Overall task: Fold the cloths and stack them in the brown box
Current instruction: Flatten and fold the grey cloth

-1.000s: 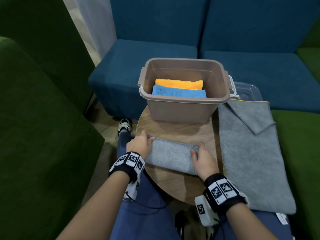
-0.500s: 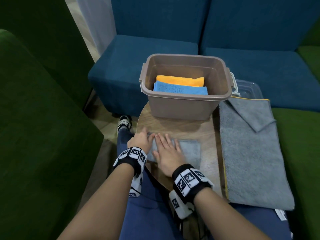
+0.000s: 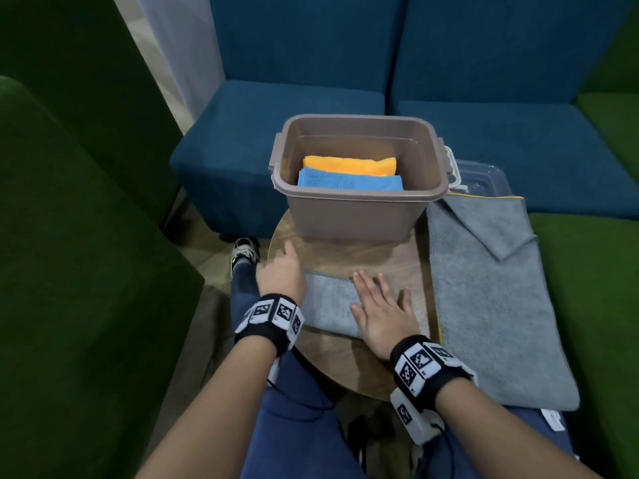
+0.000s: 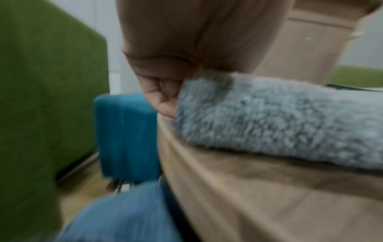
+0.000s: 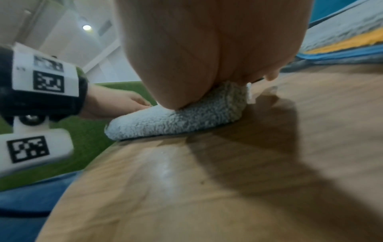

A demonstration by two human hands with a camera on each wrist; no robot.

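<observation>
Since half a second ago your right hand (image 3: 383,312) has slid rightward, flat with straight fingers, pressing the folded grey cloth (image 3: 328,304) on the round wooden table (image 3: 363,257). Your left hand (image 3: 281,276), fingers relaxed and gripping nothing, touches its left end. Farther off, the brown box (image 3: 356,216) holds blue and orange cloths; blue and green sofas surround.

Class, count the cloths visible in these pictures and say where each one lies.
4: orange cloth and blue cloth in the brown box; folded grey cloth under both hands; large grey cloth beside the table. Others may be hidden.
</observation>
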